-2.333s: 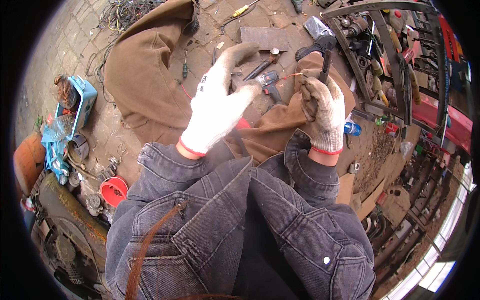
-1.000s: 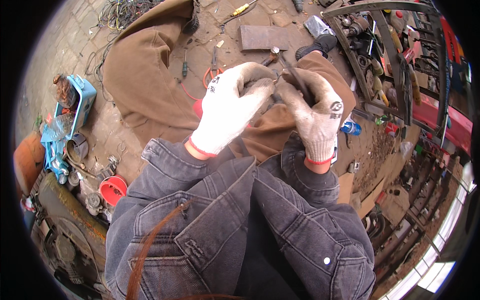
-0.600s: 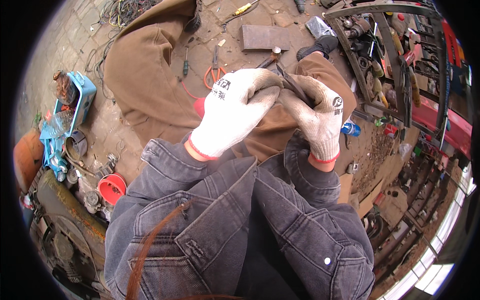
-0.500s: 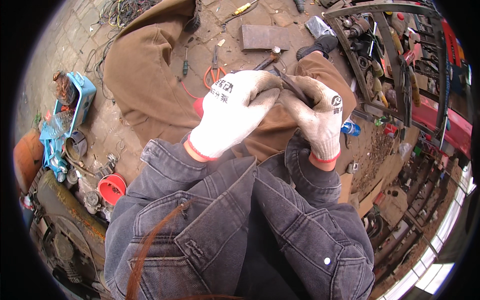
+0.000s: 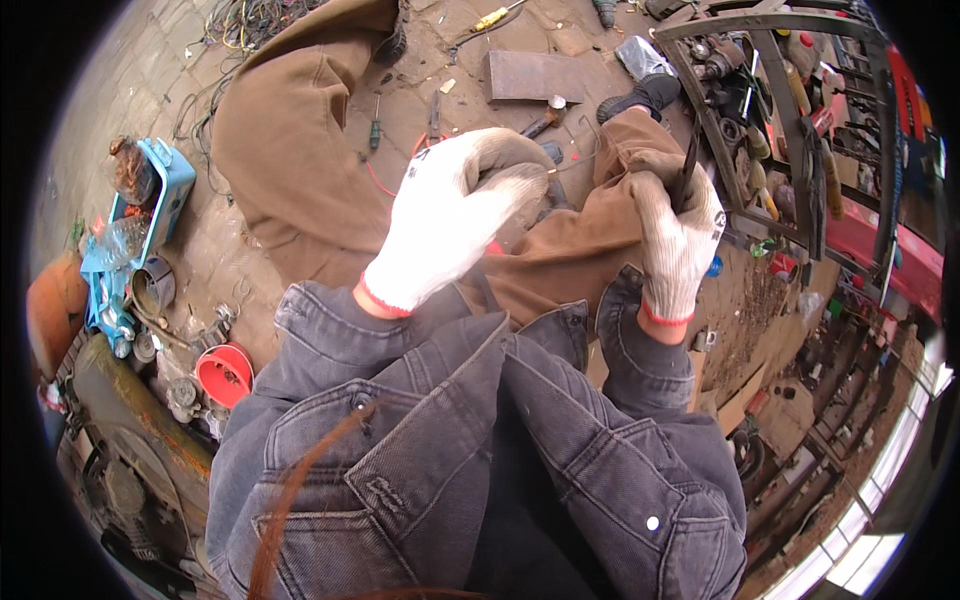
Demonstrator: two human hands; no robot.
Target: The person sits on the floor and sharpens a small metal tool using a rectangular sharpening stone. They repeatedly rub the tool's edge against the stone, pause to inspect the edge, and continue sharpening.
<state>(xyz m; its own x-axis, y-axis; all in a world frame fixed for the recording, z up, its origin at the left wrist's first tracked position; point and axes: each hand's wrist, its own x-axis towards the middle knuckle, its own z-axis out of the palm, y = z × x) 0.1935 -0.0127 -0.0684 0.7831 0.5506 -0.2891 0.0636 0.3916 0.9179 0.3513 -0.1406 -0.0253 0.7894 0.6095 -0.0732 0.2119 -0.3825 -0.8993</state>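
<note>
My left hand [image 5: 455, 215], in a white work glove with a red cuff, is closed in a pinch over my lap; what its fingertips hold is too small to make out. Apart from it, at the right, my gloved right hand [image 5: 675, 220] is closed around a dark, narrow, blade-like tool [image 5: 690, 168] that points up and away. Its lower end is hidden in the palm. Just beyond the left hand lie a hammer [image 5: 548, 117] and scissors [image 5: 434, 118], whose orange handles are mostly covered by the glove.
On the paved ground are a metal plate [image 5: 533, 77], a green-handled screwdriver [image 5: 375, 132] and a yellow-handled one [image 5: 491, 19]. A metal rack [image 5: 785, 110] full of tools stands at the right. At the left are a blue basket [image 5: 172, 190] and a red bowl [image 5: 224, 375].
My hands, which were together over my lap, have come apart. The right hand has moved right with the dark tool, now turned more upright. The left has shifted slightly left.
</note>
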